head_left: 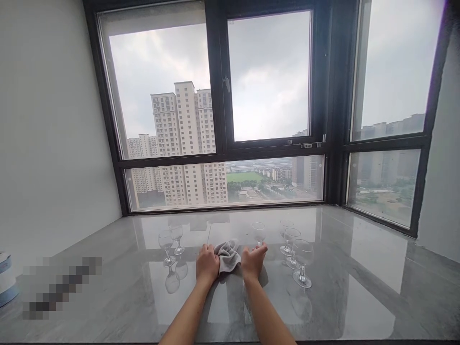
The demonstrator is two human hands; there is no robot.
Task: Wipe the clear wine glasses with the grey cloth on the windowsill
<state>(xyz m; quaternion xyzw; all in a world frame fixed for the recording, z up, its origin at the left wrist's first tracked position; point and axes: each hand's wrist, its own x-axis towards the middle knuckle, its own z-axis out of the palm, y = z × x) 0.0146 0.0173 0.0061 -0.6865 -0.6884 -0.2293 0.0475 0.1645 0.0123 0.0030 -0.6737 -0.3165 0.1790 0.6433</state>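
Forearms reach out from the near edge over the grey marble tabletop, and I see both hands meeting at a crumpled grey cloth. My left hand has its fingers curled down on the cloth's left edge, pinching it against the stone; my right hand lies flat with fingers spread loosely, touching the cloth's right side, and grips nothing. Just beyond the right fingertips stands a small wine glass. Left of the cloth are two more glasses, upright and close together. To the right stands a cluster of three glasses, the nearest one the largest. At the far left edge sits a white and blue container. Behind everything rises the dark-framed window, with tower blocks under a grey sky.
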